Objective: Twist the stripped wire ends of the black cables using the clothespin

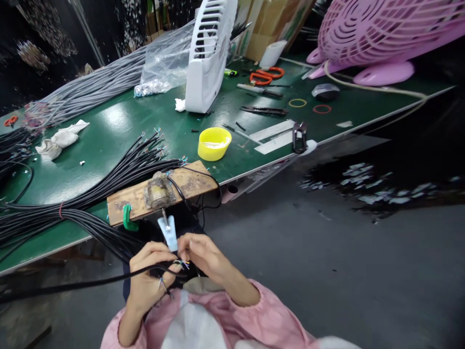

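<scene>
My left hand [147, 278] is closed around a black cable [101, 281] near its end, where thin coloured wires [185, 264] fan out. Beside it, the fingertips of my right hand [203, 254] are pinched together at those wires; whether they grip one is too small to tell. Just above both hands hangs a light blue clip [169, 233], fixed to a small motor-like part [159, 190] on a wooden board [196, 180]. A green clamp [129, 218] sits on the board's near left edge.
Black cable bundles [90, 194] cover the green table's [119, 116] left side. A yellow cup [214, 145], a white fan-like unit [207, 63], orange-handled scissors [261, 77], a pink fan [381, 39] and grey cables [94, 82] lie farther off.
</scene>
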Available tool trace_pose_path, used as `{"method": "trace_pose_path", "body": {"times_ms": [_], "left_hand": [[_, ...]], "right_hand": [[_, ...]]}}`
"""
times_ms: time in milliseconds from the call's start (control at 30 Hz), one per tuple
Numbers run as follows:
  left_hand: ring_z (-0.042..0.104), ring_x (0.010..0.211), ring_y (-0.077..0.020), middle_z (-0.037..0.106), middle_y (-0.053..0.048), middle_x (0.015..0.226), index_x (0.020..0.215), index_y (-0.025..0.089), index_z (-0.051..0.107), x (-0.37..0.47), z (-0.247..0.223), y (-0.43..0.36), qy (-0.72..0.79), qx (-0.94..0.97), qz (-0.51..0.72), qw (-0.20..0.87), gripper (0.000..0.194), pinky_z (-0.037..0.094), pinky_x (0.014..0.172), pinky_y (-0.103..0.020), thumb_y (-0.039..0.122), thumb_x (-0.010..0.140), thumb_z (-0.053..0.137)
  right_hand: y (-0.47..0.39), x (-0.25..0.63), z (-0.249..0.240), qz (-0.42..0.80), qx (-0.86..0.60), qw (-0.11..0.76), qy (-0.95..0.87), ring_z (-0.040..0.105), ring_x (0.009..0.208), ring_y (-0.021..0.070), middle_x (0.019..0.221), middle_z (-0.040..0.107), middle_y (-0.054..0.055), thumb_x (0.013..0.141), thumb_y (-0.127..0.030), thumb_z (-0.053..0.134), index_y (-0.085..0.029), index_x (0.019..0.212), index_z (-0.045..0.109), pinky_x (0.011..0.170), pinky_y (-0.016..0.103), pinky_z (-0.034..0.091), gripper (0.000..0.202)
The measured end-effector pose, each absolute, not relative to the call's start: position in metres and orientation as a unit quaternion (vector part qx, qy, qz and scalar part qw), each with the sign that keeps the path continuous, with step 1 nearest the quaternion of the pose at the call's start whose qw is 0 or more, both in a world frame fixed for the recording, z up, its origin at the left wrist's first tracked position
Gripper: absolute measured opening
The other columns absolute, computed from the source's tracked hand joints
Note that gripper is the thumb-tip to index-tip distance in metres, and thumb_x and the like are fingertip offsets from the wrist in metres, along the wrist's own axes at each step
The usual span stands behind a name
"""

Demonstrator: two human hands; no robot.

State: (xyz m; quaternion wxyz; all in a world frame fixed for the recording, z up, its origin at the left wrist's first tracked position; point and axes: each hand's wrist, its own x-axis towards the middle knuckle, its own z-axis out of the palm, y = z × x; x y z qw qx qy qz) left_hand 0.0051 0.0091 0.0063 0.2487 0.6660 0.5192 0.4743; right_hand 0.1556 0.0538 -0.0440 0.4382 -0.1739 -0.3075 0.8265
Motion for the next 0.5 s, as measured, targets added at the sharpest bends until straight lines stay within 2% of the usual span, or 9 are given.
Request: {"method": "trace_pose_path", "body": {"times_ms": [67, 133, 200, 267, 367, 500], "left_hand": [[0.062, 0.057, -0.0134, 0.068, -0.004, 0.066, 0.074, 0.017, 0.073, -0.006, 0.003, 0.014, 0.521, 0.664, 0.456, 0.284, 0.017, 0.049, 0.054, -0.021, 0.034, 0.077, 0.073], [0.052, 0.044, -0.0091, 0.059, 0.0, 0.052, 0.07, 0.015, 0.072, -0.014, 0.002, 0.019, 0.525, 0.653, 0.424, 0.343, 0.027, 0.041, 0.043, -0.017, 0.041, 0.075, 0.075], [0.049, 0.043, -0.0077, 0.055, 0.002, 0.051, 0.07, 0.014, 0.071, -0.018, 0.003, 0.022, 0.525, 0.653, 0.375, 0.397, 0.028, 0.039, 0.042, -0.016, 0.042, 0.072, 0.077], [0.056, 0.053, -0.0102, 0.061, -0.001, 0.062, 0.075, 0.014, 0.071, -0.02, 0.005, 0.024, 0.52, 0.666, 0.337, 0.416, 0.021, 0.045, 0.049, -0.017, 0.035, 0.074, 0.075], [0.064, 0.065, -0.0138, 0.069, -0.006, 0.074, 0.08, 0.016, 0.072, -0.018, 0.007, 0.022, 0.513, 0.698, 0.325, 0.38, 0.01, 0.05, 0.06, -0.021, 0.024, 0.081, 0.067], [0.064, 0.058, -0.0124, 0.07, -0.004, 0.067, 0.078, 0.016, 0.072, -0.011, 0.008, 0.016, 0.517, 0.723, 0.361, 0.282, 0.011, 0.048, 0.056, -0.019, 0.02, 0.085, 0.064]], "right_hand": [[0.05, 0.16, -0.046, 0.804, -0.151, 0.44, -0.37, 0.049, 0.053, 0.0108, 0.057, 0.058, 0.0, 0.081, -0.054, 0.068, -0.016, 0.073, 0.071, 0.054, 0.023, 0.037, 0.04], [0.046, 0.162, -0.049, 0.775, -0.12, 0.418, -0.458, 0.049, 0.053, 0.0121, 0.055, 0.058, 0.001, 0.085, -0.054, 0.063, -0.016, 0.068, 0.071, 0.053, 0.024, 0.038, 0.043], [0.041, 0.161, -0.049, 0.729, -0.114, 0.379, -0.558, 0.05, 0.053, 0.0129, 0.054, 0.058, 0.002, 0.087, -0.053, 0.06, -0.016, 0.062, 0.07, 0.054, 0.025, 0.039, 0.046], [0.036, 0.16, -0.049, 0.68, -0.141, 0.348, -0.63, 0.053, 0.055, 0.014, 0.057, 0.061, 0.003, 0.088, -0.052, 0.058, -0.015, 0.062, 0.07, 0.057, 0.026, 0.042, 0.047], [0.03, 0.161, -0.045, 0.632, -0.206, 0.347, -0.661, 0.058, 0.058, 0.0154, 0.062, 0.066, 0.005, 0.09, -0.049, 0.056, -0.015, 0.066, 0.07, 0.058, 0.026, 0.044, 0.044], [0.027, 0.166, -0.038, 0.556, -0.317, 0.429, -0.637, 0.056, 0.055, 0.0145, 0.063, 0.064, 0.004, 0.089, -0.036, 0.059, -0.016, 0.072, 0.07, 0.053, 0.025, 0.045, 0.029]]}}
